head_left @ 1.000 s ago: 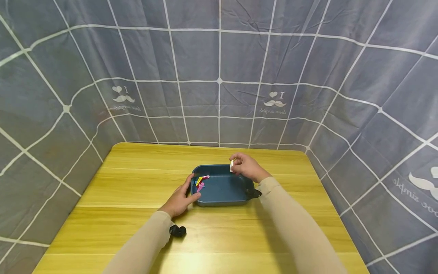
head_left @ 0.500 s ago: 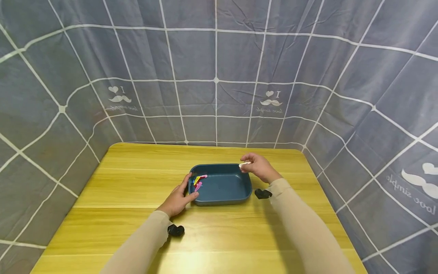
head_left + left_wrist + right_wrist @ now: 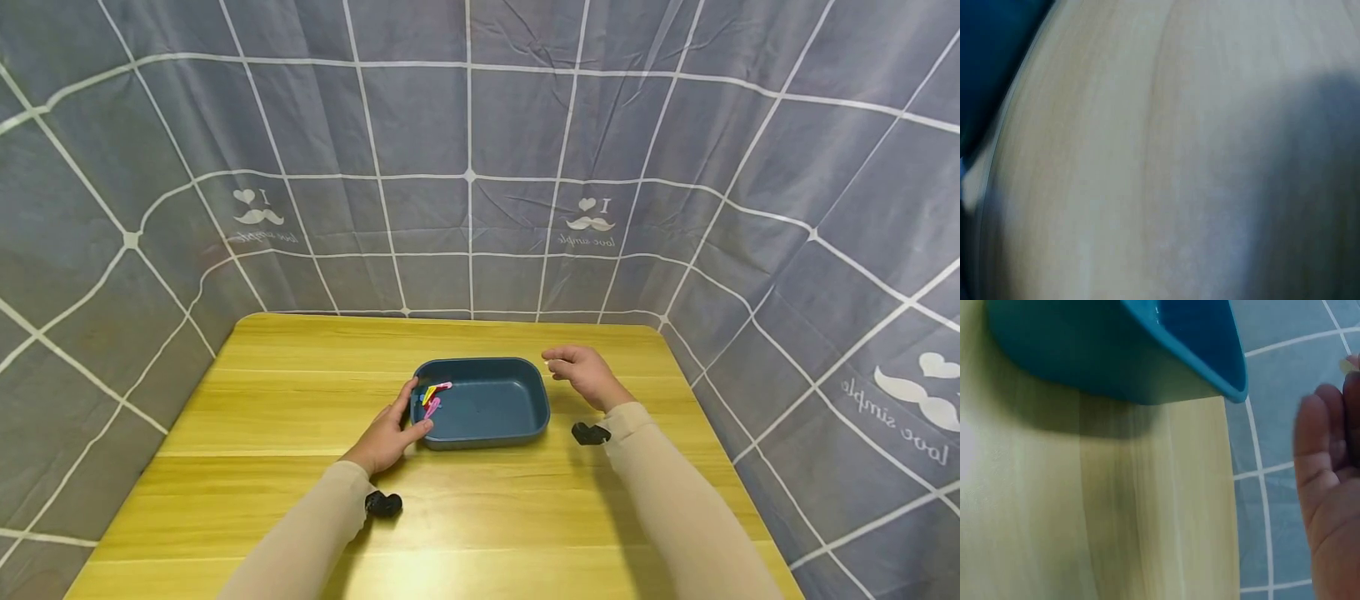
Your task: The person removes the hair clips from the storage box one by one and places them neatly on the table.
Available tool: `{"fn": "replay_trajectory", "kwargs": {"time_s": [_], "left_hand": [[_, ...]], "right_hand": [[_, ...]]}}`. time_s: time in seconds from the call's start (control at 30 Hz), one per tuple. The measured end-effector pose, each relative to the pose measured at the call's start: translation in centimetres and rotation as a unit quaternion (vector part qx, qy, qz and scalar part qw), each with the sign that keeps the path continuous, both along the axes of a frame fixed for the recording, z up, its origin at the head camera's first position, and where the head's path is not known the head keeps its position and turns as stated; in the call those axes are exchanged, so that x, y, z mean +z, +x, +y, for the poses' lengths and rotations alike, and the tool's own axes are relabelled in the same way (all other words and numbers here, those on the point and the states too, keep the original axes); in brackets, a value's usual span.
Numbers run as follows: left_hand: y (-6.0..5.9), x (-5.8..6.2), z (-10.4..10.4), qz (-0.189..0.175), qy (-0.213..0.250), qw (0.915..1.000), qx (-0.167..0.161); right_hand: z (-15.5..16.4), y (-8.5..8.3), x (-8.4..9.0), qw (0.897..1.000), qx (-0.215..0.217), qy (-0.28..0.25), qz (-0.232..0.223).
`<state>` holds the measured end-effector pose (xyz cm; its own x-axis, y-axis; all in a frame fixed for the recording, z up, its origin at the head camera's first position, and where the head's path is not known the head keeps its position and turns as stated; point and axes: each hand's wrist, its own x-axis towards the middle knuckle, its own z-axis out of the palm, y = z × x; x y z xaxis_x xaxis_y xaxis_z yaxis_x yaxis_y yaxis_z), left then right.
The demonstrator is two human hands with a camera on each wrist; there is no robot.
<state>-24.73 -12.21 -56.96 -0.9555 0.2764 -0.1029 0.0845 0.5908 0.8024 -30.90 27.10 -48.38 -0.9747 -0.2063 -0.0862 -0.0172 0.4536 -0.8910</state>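
The left hand (image 3: 390, 433) rested against the near-left corner of the tray (image 3: 517, 433), its thumb lying along the tray's front rim and its fingers reaching up along the left wall, loosely curved round the corner so that they held it. The left wrist view showed only blurred pale wood and a dark blue edge, so it added nothing about those fingers.

The right hand (image 3: 583, 373) hovered just beyond the tray's far-right corner, above the table (image 3: 262, 400) and clear of the tray. Its fingers were curled inward, with thumb and forefinger drawn together on a small pale clip (image 3: 547, 364) that peeped out at the fingertips. In the right wrist view only the palm and the bases of the fingers showed at the right edge, with a pale speck at the top; how tightly the tips closed there I could not tell.

The tray was a shallow rectangular dish with rounded corners and a smooth, faintly glossy teal-blue surface that looked like plastic. Inside it, against the left wall just beside the left hand's fingers, lay a small heap of hair clips (image 3: 432, 396), flat and narrow, in pink, yellow and red. The table under the tray was yellow wood with a straight lengthwise grain and a slight sheen. Grey cloth (image 3: 465, 125) with a white grid of lines hung behind and beside the table, creased softly.
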Motion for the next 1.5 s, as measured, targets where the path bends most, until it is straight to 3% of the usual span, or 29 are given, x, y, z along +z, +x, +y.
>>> {"fn": "replay_trajectory", "kwargs": {"time_s": [0.23, 0.5, 1.1, 1.5], "left_hand": [[-0.1, -0.3, 0.0, 0.006, -0.001, 1.0000, -0.003], [-0.1, -0.1, 0.1, 0.003, 0.002, 1.0000, -0.002], [-0.1, -0.1, 0.1, -0.004, -0.004, 1.0000, -0.002], [-0.1, 0.1, 0.1, 0.003, -0.013, 0.9999, 0.001]], "right_hand": [[1.0, 0.2, -0.8, 0.999, -0.036, -0.027, 0.004], [2.1, 0.4, -1.9, 0.999, -0.029, -0.014, 0.010], [2.8, 0.0, -5.2, 0.993, -0.060, -0.099, -0.036], [2.7, -0.5, -6.1, 0.989, -0.073, -0.112, -0.057]]}}
